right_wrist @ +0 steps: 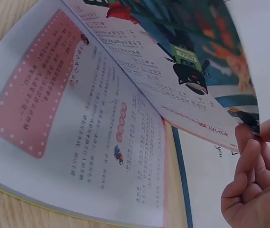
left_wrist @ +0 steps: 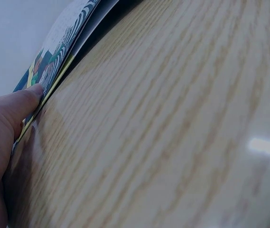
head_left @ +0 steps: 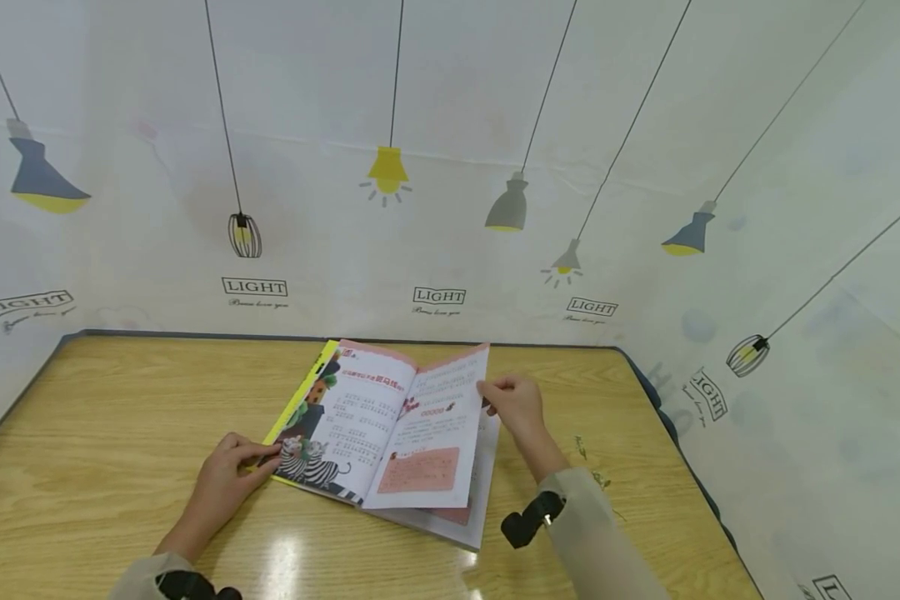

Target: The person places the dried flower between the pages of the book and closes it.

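An illustrated book (head_left: 348, 421) lies open on the wooden table, with zebras and printed text on its left page. At its lower left edge, my left hand (head_left: 228, 479) grips the book. The left wrist view shows the thumb (left_wrist: 28, 97) on the printed surface, the other fingers mostly hidden. My right hand (head_left: 521, 408) pinches the outer edge of a raised page (head_left: 438, 417) between thumb and fingers. From the right wrist, the page's back shows a black cartoon animal (right_wrist: 189, 78), and a page with a pink dotted box (right_wrist: 30, 85) lies below it.
The wooden table (head_left: 135, 400) has a dark blue edge along the back and right. Behind it hangs a pale sheet (head_left: 330, 250) printed with lamps. A small plant-like mark (head_left: 596, 471) shows on the tabletop beside the right forearm. Dark wrist devices (head_left: 532, 518) sit on both sleeves.
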Demonstrator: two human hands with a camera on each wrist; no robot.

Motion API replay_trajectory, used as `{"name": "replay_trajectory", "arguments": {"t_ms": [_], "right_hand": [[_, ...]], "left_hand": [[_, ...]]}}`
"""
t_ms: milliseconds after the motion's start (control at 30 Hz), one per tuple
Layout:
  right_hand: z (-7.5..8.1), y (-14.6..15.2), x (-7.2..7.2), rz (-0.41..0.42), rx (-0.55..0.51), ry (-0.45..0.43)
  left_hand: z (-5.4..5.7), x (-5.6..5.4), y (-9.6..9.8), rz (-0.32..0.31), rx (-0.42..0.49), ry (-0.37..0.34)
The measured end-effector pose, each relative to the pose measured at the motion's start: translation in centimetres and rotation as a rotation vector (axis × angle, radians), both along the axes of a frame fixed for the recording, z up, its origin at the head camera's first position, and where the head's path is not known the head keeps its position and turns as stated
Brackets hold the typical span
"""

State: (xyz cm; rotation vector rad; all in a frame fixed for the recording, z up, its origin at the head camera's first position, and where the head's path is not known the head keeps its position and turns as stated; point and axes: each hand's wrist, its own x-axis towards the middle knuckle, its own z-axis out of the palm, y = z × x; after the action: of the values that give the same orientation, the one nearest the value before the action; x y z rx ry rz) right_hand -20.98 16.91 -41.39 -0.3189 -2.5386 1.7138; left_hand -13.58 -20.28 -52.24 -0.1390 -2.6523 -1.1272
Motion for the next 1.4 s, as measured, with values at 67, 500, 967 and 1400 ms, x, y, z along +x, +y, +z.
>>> {"name": "replay_trajectory", "arguments": {"t_ms": [67,500,967,1400], "right_hand": [[0.3,-0.1,-0.1,0.009,0.011,-0.011],[2.2,-2.7,-0.9,0.064,-0.083,-0.030],[3.6,-6.7,-2.2,0.138,-0.168,-0.017],[4.0,-10.1,-3.2,0.214,-0.208,-0.035]], "left_hand": [[0.0,0.0,0.0,-0.002,0.003,0.003],[-0.1,0.1,0.0,-0.005,0.002,0.039],[0.4,-0.1,-0.1,-0.007,-0.011,-0.039],[0.5,-0.7,-0.4,-0.023,-0.063,-0.084]]}}
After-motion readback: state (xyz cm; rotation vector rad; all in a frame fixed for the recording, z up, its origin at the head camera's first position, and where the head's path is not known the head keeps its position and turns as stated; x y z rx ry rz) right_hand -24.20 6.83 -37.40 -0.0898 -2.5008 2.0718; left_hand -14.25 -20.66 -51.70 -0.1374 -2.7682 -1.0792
